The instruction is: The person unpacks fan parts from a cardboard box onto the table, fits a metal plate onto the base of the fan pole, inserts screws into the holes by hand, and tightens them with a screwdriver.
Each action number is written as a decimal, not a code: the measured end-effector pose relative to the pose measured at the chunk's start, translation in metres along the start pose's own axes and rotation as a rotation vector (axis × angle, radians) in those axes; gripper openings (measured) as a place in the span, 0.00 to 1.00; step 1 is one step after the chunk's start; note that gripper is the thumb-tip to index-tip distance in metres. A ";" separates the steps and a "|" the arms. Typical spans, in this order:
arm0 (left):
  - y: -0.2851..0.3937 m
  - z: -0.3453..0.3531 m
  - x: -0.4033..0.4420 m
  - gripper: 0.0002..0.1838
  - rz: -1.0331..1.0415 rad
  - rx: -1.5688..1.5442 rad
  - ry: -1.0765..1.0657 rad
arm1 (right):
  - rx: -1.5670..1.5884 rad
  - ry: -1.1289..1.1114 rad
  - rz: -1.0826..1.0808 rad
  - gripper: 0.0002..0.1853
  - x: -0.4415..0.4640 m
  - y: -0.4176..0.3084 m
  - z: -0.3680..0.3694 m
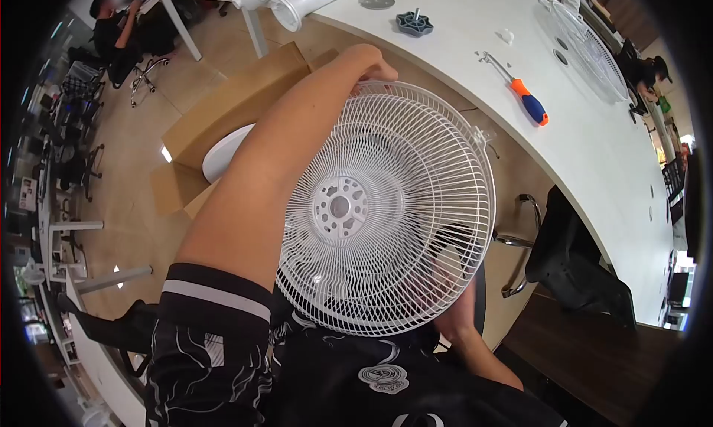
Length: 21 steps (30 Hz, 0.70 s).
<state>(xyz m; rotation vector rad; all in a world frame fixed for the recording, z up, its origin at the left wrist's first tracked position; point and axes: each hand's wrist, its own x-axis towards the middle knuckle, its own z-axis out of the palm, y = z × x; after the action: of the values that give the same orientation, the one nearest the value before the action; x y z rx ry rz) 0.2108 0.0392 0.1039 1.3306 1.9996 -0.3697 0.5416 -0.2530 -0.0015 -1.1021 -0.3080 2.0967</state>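
Looks like grille-handling: left hand point(373, 64) curled round the fan grille point(416, 197) rim, right hand point(457, 315) behind, can't tell its grip.

White all over, this grille point(416, 193)! Right of it, a white table point(594, 156) and an orange-and-blue screwdriver point(529, 102); beyond it, a dark grey knob point(414, 24); left, a brown box point(215, 96); below-left, a black sleeve point(215, 301), pale-banded, squiggled with thin white lines!

On counter point(587, 167) at right: screwdriver point(529, 100) between knob point(414, 24) to left and guard point(600, 54) to right. On floor point(119, 241) at left: box point(241, 93), disc point(223, 151) inside.
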 end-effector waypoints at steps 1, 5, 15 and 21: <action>0.000 0.006 0.036 0.31 -0.031 0.052 -0.032 | 0.011 -0.091 -0.100 0.39 -0.002 -0.008 -0.004; -0.006 0.025 0.055 0.35 -0.029 0.026 0.001 | -0.384 -0.032 -0.268 0.48 0.007 -0.020 -0.003; -0.209 0.070 0.118 0.49 0.170 -0.321 0.377 | -0.258 -0.060 -0.253 0.52 0.050 -0.008 -0.005; -0.333 0.207 0.020 0.44 0.139 -1.318 -0.024 | -0.225 -0.101 -0.225 0.48 0.047 -0.003 -0.011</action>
<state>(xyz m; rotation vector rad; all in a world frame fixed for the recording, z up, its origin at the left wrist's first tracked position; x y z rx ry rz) -0.0094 -0.2107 -0.1037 0.5543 1.5223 0.8701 0.5348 -0.2197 -0.0355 -1.0371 -0.6987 1.9525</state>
